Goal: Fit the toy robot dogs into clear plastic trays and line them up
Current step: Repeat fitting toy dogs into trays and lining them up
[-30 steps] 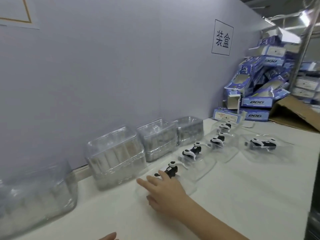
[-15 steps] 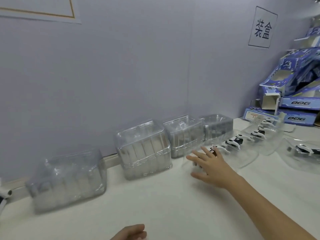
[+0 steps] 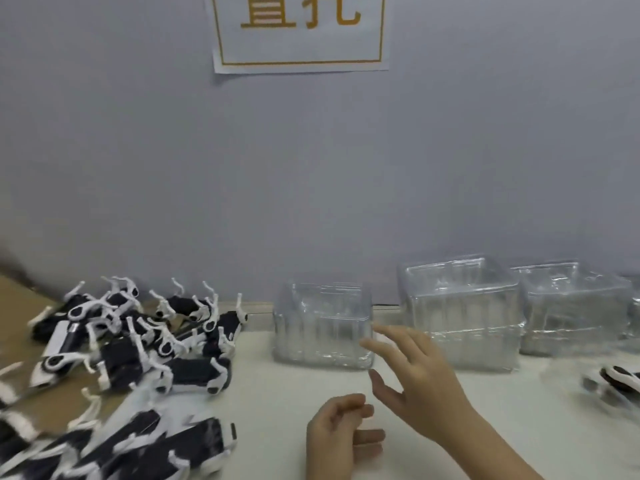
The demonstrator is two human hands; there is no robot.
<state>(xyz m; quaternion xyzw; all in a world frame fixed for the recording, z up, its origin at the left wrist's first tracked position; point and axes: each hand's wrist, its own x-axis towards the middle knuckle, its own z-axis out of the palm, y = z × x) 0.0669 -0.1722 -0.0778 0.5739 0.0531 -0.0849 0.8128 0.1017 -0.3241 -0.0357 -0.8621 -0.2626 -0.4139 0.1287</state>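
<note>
A heap of black-and-white toy robot dogs (image 3: pixel 131 344) lies at the left, partly on brown cardboard. Three stacks of clear plastic trays stand along the wall: the nearest stack (image 3: pixel 323 329), a taller one (image 3: pixel 460 310) and a third (image 3: pixel 571 306). My right hand (image 3: pixel 415 382) hovers open with spread fingers just in front of the nearest stack, holding nothing. My left hand (image 3: pixel 341 434) sits low at the bottom centre, fingers loosely curled and empty. At the right edge one dog in a clear tray (image 3: pixel 616 379) shows, blurred.
The white table (image 3: pixel 277 386) runs along a grey wall with a paper sign (image 3: pixel 299 32). Brown cardboard (image 3: pixel 20 299) lies under the dog heap at the left.
The view swung left, away from the row of filled trays, and the dog heap came into sight. My right hand left the tray it was touching and moved to the leftmost tray stack.
</note>
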